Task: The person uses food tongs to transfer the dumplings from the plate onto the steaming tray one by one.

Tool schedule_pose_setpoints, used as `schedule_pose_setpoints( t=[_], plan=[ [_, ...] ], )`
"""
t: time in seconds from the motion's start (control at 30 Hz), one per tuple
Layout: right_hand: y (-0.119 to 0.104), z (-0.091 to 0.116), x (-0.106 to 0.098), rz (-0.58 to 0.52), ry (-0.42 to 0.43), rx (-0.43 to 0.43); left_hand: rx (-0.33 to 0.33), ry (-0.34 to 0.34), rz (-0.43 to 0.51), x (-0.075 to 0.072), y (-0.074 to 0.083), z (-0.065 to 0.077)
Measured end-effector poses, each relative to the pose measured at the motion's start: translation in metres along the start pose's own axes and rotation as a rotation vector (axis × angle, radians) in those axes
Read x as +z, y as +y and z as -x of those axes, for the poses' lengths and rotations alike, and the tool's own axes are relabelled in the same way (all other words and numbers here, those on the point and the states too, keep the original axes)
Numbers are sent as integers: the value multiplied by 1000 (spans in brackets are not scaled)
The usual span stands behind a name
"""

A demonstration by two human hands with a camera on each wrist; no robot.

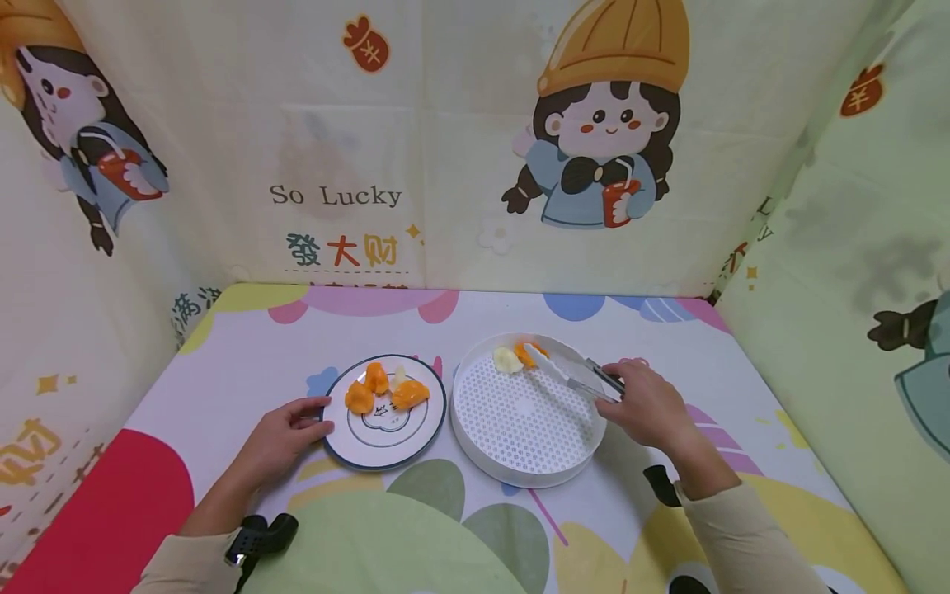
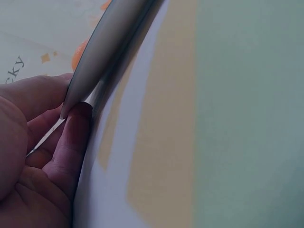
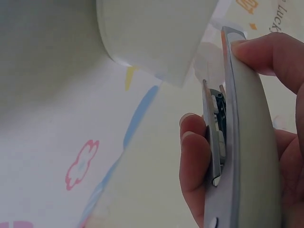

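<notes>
My left hand [image 1: 285, 433] pinches the near-left rim of a white plate [image 1: 382, 455] with a dark edge line; in the left wrist view the plate [image 2: 107, 52] sits between thumb and fingers. Several orange pieces [image 1: 410, 394] and a small pale piece [image 1: 399, 377] lie on it. My right hand [image 1: 649, 404] grips a pair of metal tongs [image 1: 575, 384] with pale tips. These reach over a white round perforated tray [image 1: 523, 441], one tip right at an orange piece [image 1: 526, 355]. Beside that lies a pale yellow piece [image 1: 508, 360]. The tongs' handle [image 3: 254, 147] fills my right hand.
Plate and tray stand side by side on a table with a colourful printed cloth [image 1: 460, 536]. Printed fabric walls [image 1: 460, 148] rise at the back and on both sides. Black straps with devices [image 1: 261, 540] are worn on both wrists.
</notes>
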State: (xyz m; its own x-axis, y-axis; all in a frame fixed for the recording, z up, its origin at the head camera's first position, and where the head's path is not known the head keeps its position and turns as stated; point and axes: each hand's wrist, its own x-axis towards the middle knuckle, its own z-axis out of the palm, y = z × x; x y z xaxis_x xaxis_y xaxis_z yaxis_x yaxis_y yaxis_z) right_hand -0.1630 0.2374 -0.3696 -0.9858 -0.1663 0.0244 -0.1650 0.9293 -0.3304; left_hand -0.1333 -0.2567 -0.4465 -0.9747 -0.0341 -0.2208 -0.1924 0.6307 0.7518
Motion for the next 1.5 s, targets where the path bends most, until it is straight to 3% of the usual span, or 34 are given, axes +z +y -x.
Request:
schedule_pose_setpoints(
  t=[0.3,0.77,1.27,1.5],
  plan=[
    [-10,3,-9,-23,39,-19,8,-1,-4,0,-2,0],
    [-43,3,-4,-24,59,-161,-5,-6,1,0,-1,-1],
    [-83,2,14,-30,-63,-289,17,0,17,0,-2,-1],
    [-102,1,19,-22,-115,-309,16,1,22,0,-2,-1]
  ],
)
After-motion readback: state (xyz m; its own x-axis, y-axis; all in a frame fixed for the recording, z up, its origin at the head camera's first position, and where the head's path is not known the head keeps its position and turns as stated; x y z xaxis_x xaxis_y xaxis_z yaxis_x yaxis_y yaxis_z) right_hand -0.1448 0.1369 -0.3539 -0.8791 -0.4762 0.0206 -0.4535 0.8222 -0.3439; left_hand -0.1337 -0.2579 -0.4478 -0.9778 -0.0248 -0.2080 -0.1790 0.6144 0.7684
